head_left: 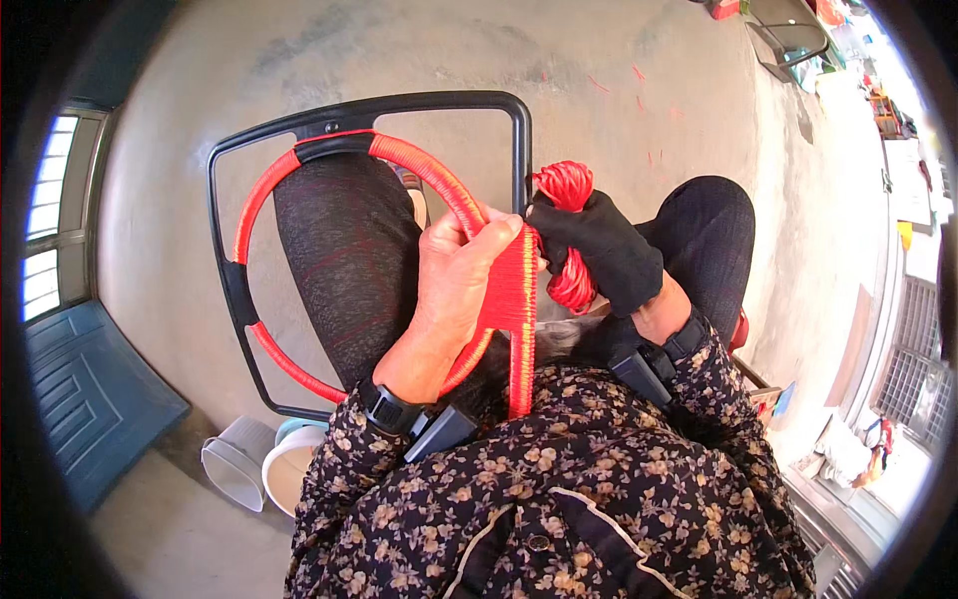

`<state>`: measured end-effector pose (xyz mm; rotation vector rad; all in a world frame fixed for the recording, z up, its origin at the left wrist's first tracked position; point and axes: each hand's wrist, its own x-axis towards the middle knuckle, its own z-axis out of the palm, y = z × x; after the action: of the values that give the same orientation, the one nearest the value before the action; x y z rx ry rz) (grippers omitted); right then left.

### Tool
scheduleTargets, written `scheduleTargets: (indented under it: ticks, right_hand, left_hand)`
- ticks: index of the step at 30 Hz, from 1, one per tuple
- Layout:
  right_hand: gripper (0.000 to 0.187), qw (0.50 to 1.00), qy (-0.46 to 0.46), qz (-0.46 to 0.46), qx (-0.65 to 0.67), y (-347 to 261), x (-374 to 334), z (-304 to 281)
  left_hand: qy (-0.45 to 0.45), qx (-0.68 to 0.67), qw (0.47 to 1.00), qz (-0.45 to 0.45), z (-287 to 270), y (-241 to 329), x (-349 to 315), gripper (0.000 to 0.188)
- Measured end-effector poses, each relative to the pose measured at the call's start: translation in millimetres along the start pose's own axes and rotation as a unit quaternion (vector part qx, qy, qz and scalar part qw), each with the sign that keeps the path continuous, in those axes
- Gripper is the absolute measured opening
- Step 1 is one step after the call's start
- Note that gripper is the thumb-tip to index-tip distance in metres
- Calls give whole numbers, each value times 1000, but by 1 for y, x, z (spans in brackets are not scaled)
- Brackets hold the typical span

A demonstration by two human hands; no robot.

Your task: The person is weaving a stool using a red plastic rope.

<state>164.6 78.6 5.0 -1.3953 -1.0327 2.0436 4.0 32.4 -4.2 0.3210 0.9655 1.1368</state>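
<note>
A black frame (522, 140), a rounded square with a ring inside it, rests across my lap. Glossy red cord is wound tightly round much of the ring (419, 165), with bare black stretches between. At the frame's right side the cord forms a dense red wrapped band (511, 285). My left hand (449, 275), bare, is closed on the frame where ring and side bar meet, thumb on the wrapping. Just right of the bar, my right hand (606, 250), in a black glove, is closed round a bundle of red cord (566, 185). Its fingertips are partly hidden.
My knees (711, 215) are on both sides under the work. Pale buckets (239, 464) stand on the floor at lower left, near a blue door panel (100, 399). A dark chair (788, 40) is at the far right. Red cord scraps (639, 73) lie on the floor.
</note>
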Motion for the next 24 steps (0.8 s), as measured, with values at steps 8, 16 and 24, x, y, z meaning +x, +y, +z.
scheduleTargets:
  ticks: [8,16,24]
  right_hand:
    - [26,998,6,3,60,21,-9,-1]
    - [28,941,39,-38,335,24,-27,-28]
    - [22,946,-3,-66,318,28,-63,-29]
  left_hand:
    - [1,24,1000,-5,6,-3,-4,10]
    - [-38,19,998,-45,2,6,0,25]
    - [-65,101,991,-55,18,14,8,13]
